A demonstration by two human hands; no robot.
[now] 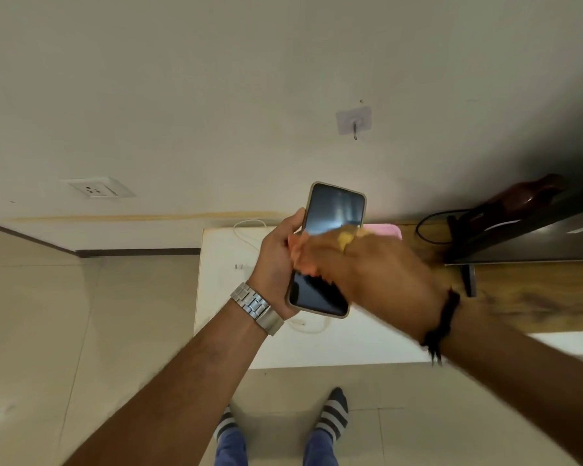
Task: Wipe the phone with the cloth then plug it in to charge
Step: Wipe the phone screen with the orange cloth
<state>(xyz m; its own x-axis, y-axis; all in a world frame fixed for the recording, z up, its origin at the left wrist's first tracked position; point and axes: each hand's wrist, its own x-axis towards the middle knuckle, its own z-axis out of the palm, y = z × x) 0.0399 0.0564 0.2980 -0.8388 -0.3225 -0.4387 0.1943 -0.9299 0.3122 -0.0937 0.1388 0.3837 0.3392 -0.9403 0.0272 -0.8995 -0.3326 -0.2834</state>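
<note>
**A:** What sits at the centre of the frame?

**B:** A phone with a dark screen and a pale case, held upright and slightly tilted. The left hand wraps around its left edge, fingers closed on the case. A metal watch is on that wrist.

**A:** And the other hand?

**B:** The right hand comes in from the lower right and lies across the middle of the screen. It is blurred. A scrap of yellow cloth shows at its upper edge, against the glass, so the hand appears pressed over the cloth, but how the fingers are curled I cannot tell. A black band circles that wrist.

**A:** What lies behind the phone?

**B:** A white table in the middle of the frame, with a white cable looped near its far edge. A pink object peeks out just right of the phone. To the right, a wooden surface carries a dark television.

**A:** Any socket?

**B:** Yes, a white wall socket at the left, and a stick-on hook higher up, above the phone. Striped socks show at the bottom, on a tiled floor.
</note>
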